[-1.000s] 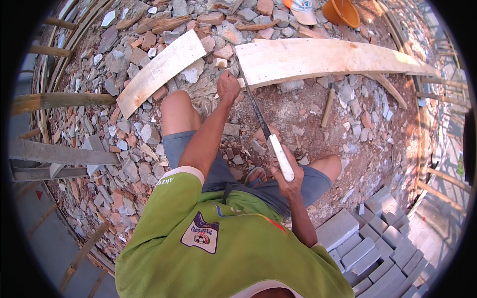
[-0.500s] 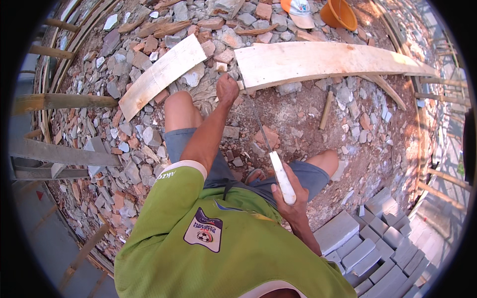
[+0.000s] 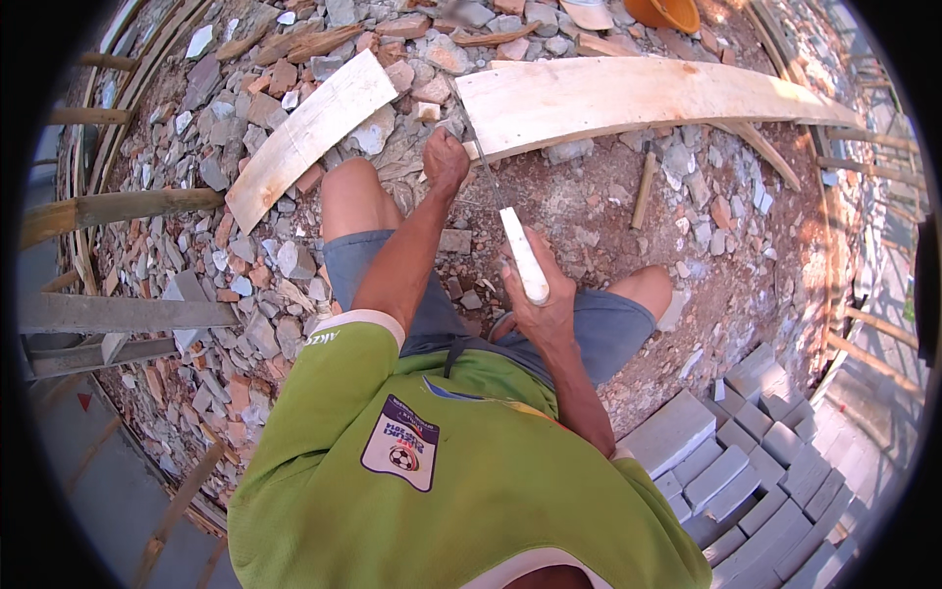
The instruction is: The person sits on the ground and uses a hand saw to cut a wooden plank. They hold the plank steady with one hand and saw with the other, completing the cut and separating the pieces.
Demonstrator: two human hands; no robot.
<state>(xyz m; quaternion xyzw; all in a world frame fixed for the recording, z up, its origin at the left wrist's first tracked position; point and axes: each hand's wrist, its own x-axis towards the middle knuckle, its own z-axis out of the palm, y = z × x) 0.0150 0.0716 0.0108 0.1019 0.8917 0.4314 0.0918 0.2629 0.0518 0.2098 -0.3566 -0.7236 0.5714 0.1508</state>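
My right hand (image 3: 546, 294) is wrapped around the white handle of a handsaw (image 3: 523, 253). The saw's thin blade runs away from me, its far part against the left end of a long pale plank (image 3: 608, 103). My left hand (image 3: 447, 159) is closed in a fist just left of the blade, beside the plank's near left corner. A bit of pale wood shows next to that fist, but what the fingers grip is hidden. A shorter pale board (image 3: 312, 137) lies on the rubble to the left of this hand.
Broken brick and stone rubble (image 3: 265, 334) covers the ground at left and far. A hammer (image 3: 644, 191) lies right of my knees. Grey blocks (image 3: 677, 432) are stacked at the lower right. An orange bucket (image 3: 667, 14) stands at the far edge; wooden poles (image 3: 128, 211) line the left.
My right hand has pushed the handsaw forward, away from me, so its handle is closer to the plank. My left hand stays by the plank's end. The view has shifted slightly.
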